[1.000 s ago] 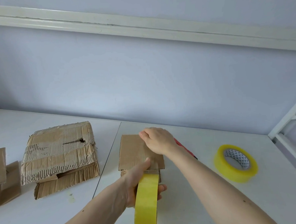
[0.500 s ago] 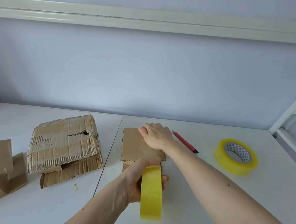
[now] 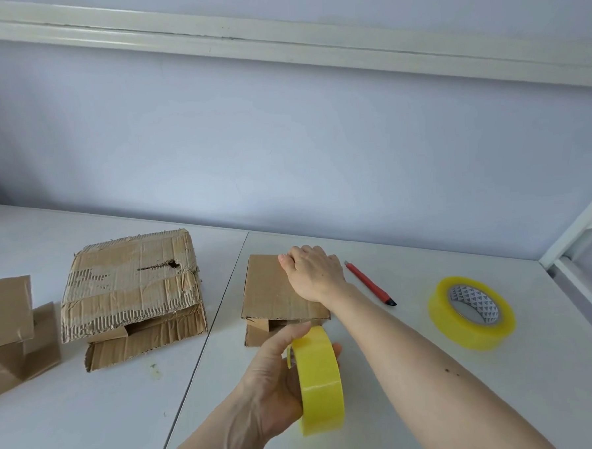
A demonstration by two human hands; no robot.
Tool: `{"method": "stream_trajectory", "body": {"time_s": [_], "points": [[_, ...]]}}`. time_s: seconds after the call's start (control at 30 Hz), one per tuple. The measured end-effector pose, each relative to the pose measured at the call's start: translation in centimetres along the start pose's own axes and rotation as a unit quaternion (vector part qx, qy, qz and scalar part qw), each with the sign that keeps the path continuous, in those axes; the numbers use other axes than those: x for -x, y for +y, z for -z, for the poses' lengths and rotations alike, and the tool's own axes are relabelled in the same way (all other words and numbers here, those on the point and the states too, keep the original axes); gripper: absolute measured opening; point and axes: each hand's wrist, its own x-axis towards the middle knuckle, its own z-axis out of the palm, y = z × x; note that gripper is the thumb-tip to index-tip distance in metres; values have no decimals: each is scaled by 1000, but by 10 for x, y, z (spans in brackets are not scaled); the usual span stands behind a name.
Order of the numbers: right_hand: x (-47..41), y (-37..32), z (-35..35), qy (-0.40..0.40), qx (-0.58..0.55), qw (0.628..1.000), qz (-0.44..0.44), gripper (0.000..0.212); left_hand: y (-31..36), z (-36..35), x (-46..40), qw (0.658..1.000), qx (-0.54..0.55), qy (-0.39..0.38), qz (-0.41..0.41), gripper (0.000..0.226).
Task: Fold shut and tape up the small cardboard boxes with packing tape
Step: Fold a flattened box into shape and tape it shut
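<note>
table: white, 2 tops butted together, everything's laid out on it
big box: battered corrugated cardboard, old tape on top, sat well left of the small one
flattened cardboard: cut off by the left edge
small cardboard box: near the middle of the table, top flap folded down, front end seen gaping a bit
spare tape roll: yellow, laid flat, off to the right
held tape roll: yellow, stood on edge, just in front of the small box
left hand: fingers curled round the held roll, thumb up near the box front
right hand: laid on the box top, fingers bent over the far edge
red pen-like thing: just right of the box, can't be told if it's a cutter
</note>
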Motion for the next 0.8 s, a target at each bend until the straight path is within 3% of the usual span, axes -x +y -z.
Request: {"method": "stream_trajectory", "body": {"time_s": [0.6, 0.8], "points": [[0, -2, 2, -11, -10, 1000, 6, 57, -8, 5, -2, 999, 28, -28, -29, 51], [2, -3, 5, -24, 6, 999, 23, 55, 8, -1, -6, 997, -16, -51, -64, 97]]}}
